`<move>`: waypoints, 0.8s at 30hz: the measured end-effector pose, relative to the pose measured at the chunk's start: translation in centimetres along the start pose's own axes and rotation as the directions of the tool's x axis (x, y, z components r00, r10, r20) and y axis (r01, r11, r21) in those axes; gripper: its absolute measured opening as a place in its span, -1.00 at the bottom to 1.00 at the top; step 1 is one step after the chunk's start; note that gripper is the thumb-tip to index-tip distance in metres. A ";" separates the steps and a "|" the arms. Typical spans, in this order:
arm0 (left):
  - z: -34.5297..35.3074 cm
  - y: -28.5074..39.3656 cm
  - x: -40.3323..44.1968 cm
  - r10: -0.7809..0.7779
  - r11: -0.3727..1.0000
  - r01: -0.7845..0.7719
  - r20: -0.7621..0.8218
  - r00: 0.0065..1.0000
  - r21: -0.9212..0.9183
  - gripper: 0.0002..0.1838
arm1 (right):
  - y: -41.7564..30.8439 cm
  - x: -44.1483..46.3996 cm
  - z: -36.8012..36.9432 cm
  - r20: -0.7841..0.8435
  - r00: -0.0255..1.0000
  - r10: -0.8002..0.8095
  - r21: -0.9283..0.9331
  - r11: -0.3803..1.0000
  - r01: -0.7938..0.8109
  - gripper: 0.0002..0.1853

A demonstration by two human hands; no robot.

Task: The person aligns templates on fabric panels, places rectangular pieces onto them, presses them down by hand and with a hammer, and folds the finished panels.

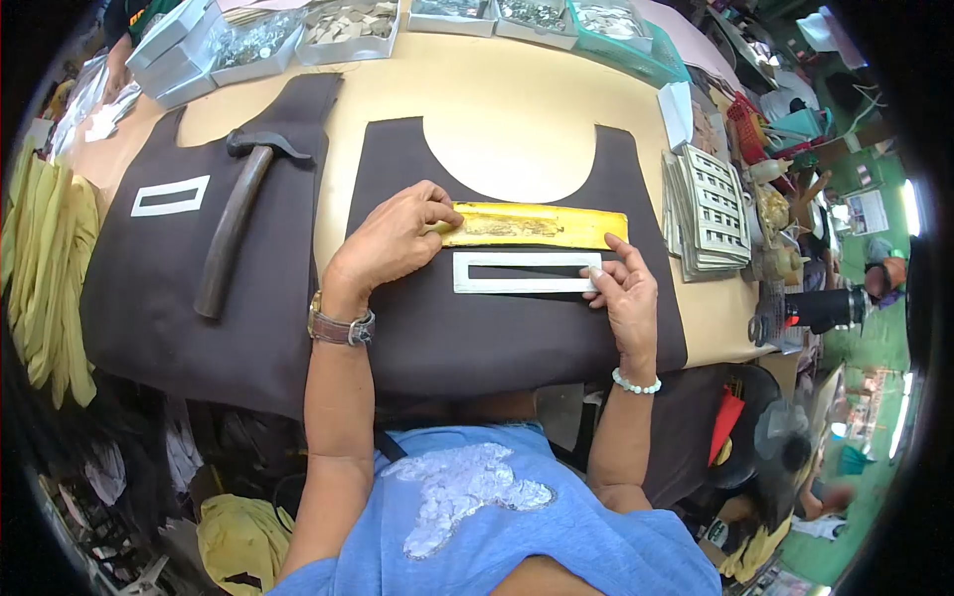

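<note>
A tan table (522,62) carries a dark fabric panel (497,343), seen from my remote post. Mid-panel lies a yellow strip (537,224), its nine o'clock end pinched by the left hand (397,233). A white frame (527,259) lies at the strip's six o'clock; the right hand (626,293) parts forefinger on strip from thumb on frame, any grip hidden from me. I judge parallel edges and a flat panel serve best. At one o'clock, a teal basket (656,68) holds white pieces; at eleven, a pale box (348,55) holds beige ones.
</note>
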State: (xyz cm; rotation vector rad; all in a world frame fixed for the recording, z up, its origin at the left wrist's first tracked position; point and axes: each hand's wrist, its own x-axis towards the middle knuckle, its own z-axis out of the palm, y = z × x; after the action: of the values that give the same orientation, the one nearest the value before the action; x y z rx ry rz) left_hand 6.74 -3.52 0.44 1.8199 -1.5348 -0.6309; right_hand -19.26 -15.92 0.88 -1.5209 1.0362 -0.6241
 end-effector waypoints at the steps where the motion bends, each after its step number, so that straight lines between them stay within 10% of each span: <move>1: 0.0 0.1 -0.1 -0.012 1.000 0.012 0.007 1.000 -0.006 -0.70 | 0.0 0.0 0.2 -0.008 1.000 -0.001 -0.003 1.000 0.001 -0.50; 24: -0.2 1.7 -0.4 -0.034 0.998 0.033 0.017 0.999 0.046 -0.56 | 0.9 0.0 0.1 -0.193 0.976 -0.100 -0.184 0.981 0.064 -0.50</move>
State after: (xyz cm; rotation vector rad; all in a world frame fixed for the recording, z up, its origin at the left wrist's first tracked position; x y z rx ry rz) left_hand 5.71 -3.19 1.83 1.8824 -1.5448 -0.6345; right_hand -19.48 -15.85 -0.04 -1.6880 1.2135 -0.7743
